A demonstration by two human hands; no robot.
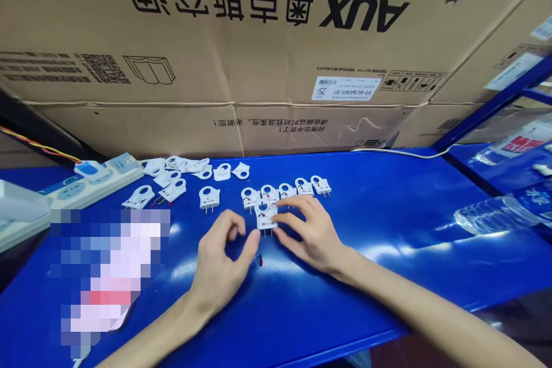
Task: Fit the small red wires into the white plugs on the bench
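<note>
A white two-pin plug piece with a ring-shaped top [266, 219] is in front of a row of similar pieces, its pins toward me. My right hand [313, 233] has its fingertips and thumb on the right edge of this piece. On the other side, my left hand [222, 261] is open, fingers curled and thumb apart from them. Its thumb tip is close to the piece's lower left corner; whether they touch I cannot tell. A small red-tipped part with a dark wire [260, 261] lies just right of the left thumb. Behind the held piece stretches the row of white plug pieces [304, 186].
More white plug pieces [173, 190] lie loosely at the back left. A power strip [73, 192] runs along the left, near a blurred-out object [116, 276]. Plastic bottles [491, 215] lie at the right. A large cardboard box [267, 46] walls off the blue table's [388, 299] back.
</note>
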